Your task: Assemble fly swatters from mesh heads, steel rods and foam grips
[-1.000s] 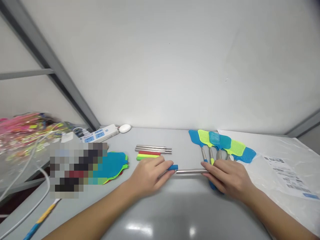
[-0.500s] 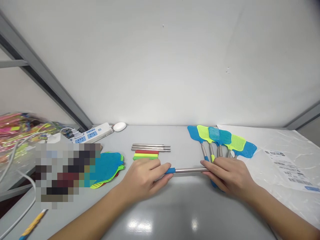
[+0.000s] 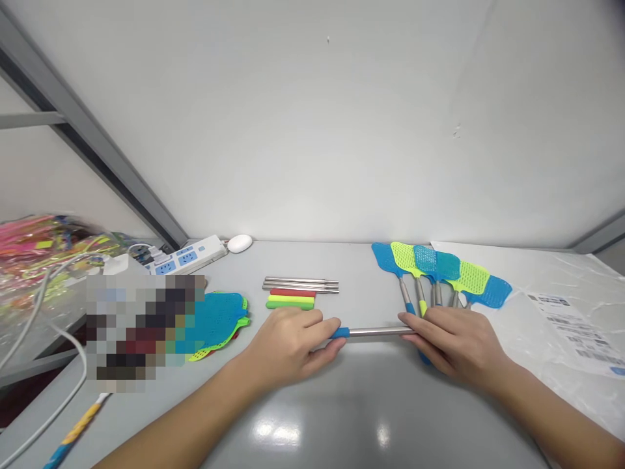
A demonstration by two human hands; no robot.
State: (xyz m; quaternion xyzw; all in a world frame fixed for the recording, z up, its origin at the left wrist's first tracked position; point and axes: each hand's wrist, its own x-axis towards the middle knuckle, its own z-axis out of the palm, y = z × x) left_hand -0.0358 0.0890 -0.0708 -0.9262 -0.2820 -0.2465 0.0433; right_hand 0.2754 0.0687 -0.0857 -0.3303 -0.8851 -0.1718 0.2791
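Observation:
A thin metal rod (image 3: 378,331) with a blue grip (image 3: 342,333) on its left end lies level between my two hands. My left hand (image 3: 297,342) pinches the blue grip, most of which the fingers hide. My right hand (image 3: 452,342) closes on the bare metal near the other end. Beyond my right hand, several fly swatters (image 3: 424,259) with blue and lime heads lie fanned out. Bare metal rods (image 3: 301,284) lie behind my left hand, alongside a red grip (image 3: 293,293), a yellow grip (image 3: 291,299) and a green grip (image 3: 290,305).
A stack of loose swatter heads (image 3: 217,319) lies at the left, beside a blurred-out patch. Behind it are a power strip (image 3: 195,255) and a white oval object (image 3: 239,243). White plastic wrapping (image 3: 541,273) covers the right side. Bagged colourful items (image 3: 43,254) are at far left.
The camera view has shifted slightly, so everything sits a little further right. Both hands keep the same hold on the rod and its blue grip.

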